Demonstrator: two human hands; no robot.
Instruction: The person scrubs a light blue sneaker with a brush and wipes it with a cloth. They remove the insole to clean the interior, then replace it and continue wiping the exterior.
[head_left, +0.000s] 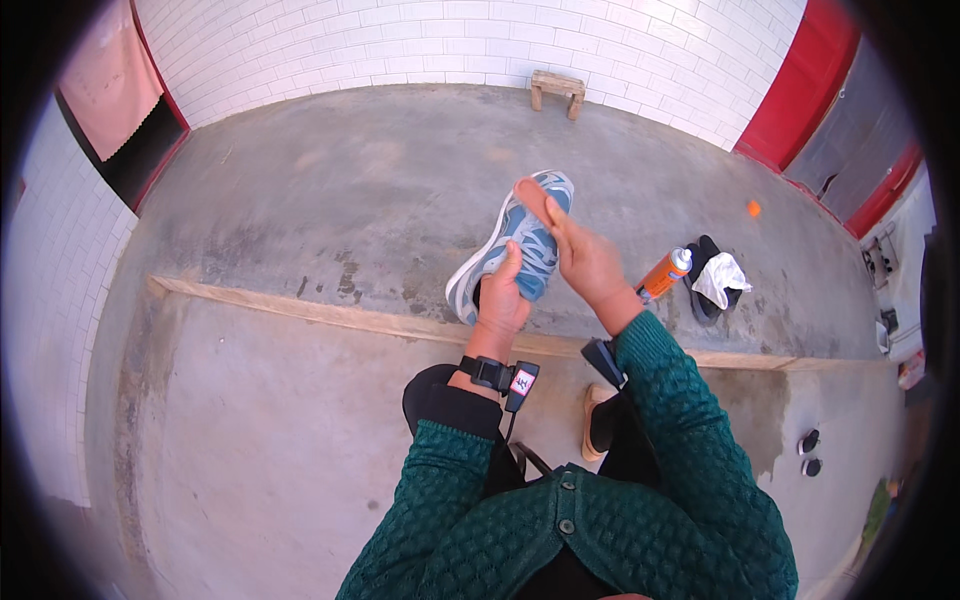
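Observation:
My left hand grips a blue and grey sneaker near its heel opening, the thumb along its upper. The sneaker's toe points away from me. In my right hand is a flat, round-ended brush or pad, pinkish brown, lying over the sneaker's upper near the toe. Whether it has bristles is hidden. An orange can with a white nozzle stands just right of my right wrist. Beside it a pair of black shoes rests on the raised concrete, with a white cloth on top.
A concrete step edge runs across in front of me. A small wooden stool stands by the white brick wall. An orange object lies at the right. Small dark shoes are on the lower floor.

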